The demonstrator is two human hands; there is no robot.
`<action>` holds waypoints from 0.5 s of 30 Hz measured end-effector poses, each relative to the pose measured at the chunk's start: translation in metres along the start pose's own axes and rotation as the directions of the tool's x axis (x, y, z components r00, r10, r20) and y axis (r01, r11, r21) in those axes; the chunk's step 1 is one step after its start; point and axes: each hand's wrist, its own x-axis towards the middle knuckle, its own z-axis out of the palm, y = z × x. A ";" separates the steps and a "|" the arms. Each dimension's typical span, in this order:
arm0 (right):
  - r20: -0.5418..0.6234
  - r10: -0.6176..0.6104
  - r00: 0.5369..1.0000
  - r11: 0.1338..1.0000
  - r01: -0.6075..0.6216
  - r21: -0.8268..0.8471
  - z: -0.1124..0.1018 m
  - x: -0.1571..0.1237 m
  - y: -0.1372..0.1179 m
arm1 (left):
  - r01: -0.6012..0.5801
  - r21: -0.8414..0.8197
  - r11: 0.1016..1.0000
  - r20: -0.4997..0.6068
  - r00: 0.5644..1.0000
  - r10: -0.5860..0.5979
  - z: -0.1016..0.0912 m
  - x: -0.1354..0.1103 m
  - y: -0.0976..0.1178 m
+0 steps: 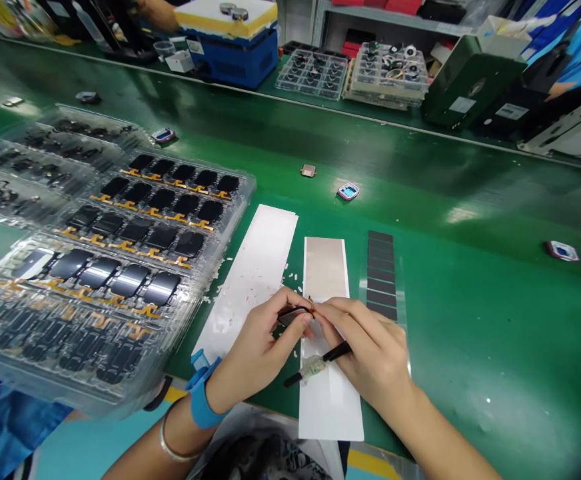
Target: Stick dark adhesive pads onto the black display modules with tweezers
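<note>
Just below the centre of the frame, a thin dark piece (293, 315) is held up over the green bench (470, 333), gripped by the left hand (263, 337) with fingertips and thumb closed on its edges. From the right, its end is met by the right hand (370, 350), fingers bunched nearly together; a black-ended tool (315, 367) is tucked beneath those fingers, slanting to the lower left. Whether the piece is actually pinched by the right fingertips cannot be told. Steadiness is wanted here: the piece is best supported by its rim, the broad face left untouched, and the small orange bit (311, 309) at its right end worked gently, without a sharp bend. The long axis appears to be laid roughly left to right, the orange-marked end pointed rightward; much is covered by fingers, so the exact tilt cannot be read.
</note>
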 end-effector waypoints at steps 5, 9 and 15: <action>-0.014 0.003 1.000 1.000 -0.003 -0.001 0.003 0.001 -0.005 | -0.049 0.075 0.996 -0.055 0.997 0.053 -0.001 -0.001 0.002; -0.058 0.019 0.998 0.999 -0.018 0.028 0.006 0.004 -0.008 | -0.073 0.121 0.990 -0.068 0.994 0.082 -0.001 0.001 0.003; 0.107 0.416 0.903 0.816 -0.423 0.394 -0.001 0.021 0.002 | -0.084 0.020 0.996 -0.308 0.947 0.086 -0.003 -0.001 -0.002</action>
